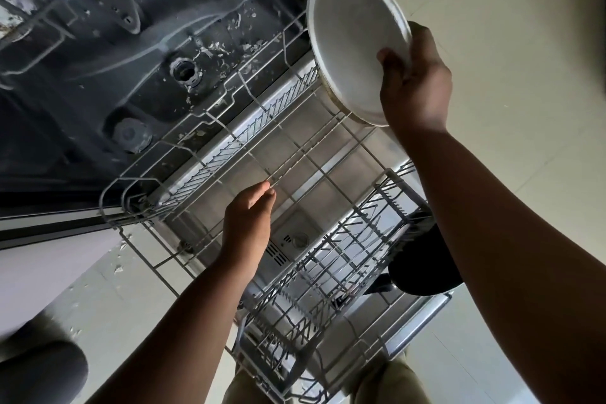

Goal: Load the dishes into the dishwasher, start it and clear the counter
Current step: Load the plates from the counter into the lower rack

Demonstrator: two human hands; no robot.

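Meanwhile, the right hand (414, 82) gripped a plate (354, 39) over the rack's (210, 115) far right corner; the left hand (247, 223) lay open above it.

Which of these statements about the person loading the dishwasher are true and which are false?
1. The right hand grips a round metal plate. True.
2. The left hand holds a cup. False: it holds nothing; its straight fingers reach to a wire of the lower rack.
3. The lower rack is pulled out over the open door. True.
4. The plate already stands between the rack's tines. False: it is held above the rack's far right corner.
5. Food scraps litter the tub floor. True.
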